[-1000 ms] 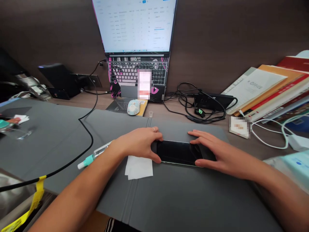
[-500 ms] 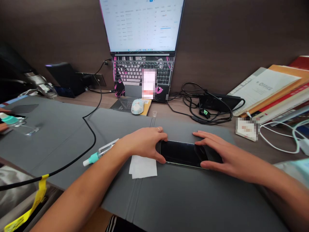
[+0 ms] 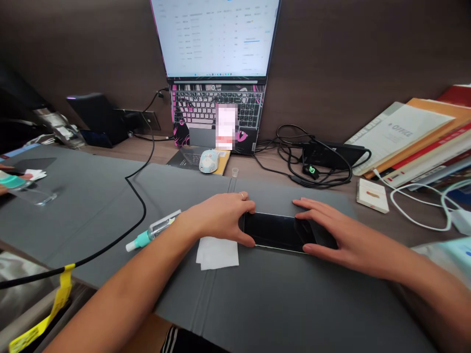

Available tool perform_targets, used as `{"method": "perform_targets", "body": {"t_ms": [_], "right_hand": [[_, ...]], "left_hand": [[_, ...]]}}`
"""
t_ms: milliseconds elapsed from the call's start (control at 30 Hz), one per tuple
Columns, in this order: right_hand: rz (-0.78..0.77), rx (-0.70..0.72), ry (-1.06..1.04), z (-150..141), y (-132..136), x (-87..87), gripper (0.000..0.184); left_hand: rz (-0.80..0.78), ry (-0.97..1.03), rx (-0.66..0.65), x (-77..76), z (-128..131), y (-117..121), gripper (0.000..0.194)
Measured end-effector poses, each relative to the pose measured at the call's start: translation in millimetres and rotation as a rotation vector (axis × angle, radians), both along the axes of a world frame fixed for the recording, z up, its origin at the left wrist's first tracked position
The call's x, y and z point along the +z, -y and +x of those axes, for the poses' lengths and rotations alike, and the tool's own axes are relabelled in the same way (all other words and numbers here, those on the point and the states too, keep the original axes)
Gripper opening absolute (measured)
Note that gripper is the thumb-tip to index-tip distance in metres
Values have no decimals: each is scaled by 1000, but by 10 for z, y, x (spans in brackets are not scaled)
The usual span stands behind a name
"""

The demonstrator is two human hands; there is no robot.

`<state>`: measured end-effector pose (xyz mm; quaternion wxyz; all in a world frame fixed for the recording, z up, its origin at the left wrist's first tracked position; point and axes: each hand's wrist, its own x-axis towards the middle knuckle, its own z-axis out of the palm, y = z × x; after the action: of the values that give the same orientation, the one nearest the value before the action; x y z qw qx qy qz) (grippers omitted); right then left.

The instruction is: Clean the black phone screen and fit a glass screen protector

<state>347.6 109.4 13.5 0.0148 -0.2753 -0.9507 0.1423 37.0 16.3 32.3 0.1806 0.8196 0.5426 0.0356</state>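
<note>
A black smartphone (image 3: pixel 274 230) lies sideways with its dark screen up on the grey desk mat (image 3: pixel 294 299). My left hand (image 3: pixel 226 215), with a ring on one finger, grips the phone's left end between thumb and fingers. At the opposite end, my right hand (image 3: pixel 331 230) has thumb and index finger on the long edges, its other fingers stretched out above. White tissues (image 3: pixel 219 253) lie partly beneath my left hand. Behind my left forearm rests a clear spray bottle (image 3: pixel 152 230) with a turquoise collar.
An open laptop (image 3: pixel 217 113) stands at the back, with a patterned mouse (image 3: pixel 209 161) before it. A black cable (image 3: pixel 142 201) crosses the mat's left side. Coiled cords (image 3: pixel 316 162), a small white box (image 3: pixel 372 195) and leaning books (image 3: pixel 415 142) occupy the right. Another person's hand (image 3: pixel 7 189) is far left.
Both my hands keep their place on the phone. The view has shifted very slightly. At far left, white tissue now shows by the other person's hand.
</note>
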Motion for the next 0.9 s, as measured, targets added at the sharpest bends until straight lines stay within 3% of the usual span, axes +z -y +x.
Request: {"method": "perform_targets", "body": {"t_ms": [100,233,433,600,900], "right_hand": [[11,19,-61,-128,103,124,49],[-12,68,-82,-511,274,269,38],[-127,148,-63,-990,328,240,30],[-204,200,-124,-1113,340,224,26],[-188,169,-95,-1143,364,270,27]], "left_hand": [[-10,10,11,-2,9,-1,58],[-23,27,5,-10,9,-10,58],[8,47,-10,-38,-6,-12,51],[21,80,-24,-42,-6,-9,42],[-5,86,-17,-59,-13,-23,44]]}}
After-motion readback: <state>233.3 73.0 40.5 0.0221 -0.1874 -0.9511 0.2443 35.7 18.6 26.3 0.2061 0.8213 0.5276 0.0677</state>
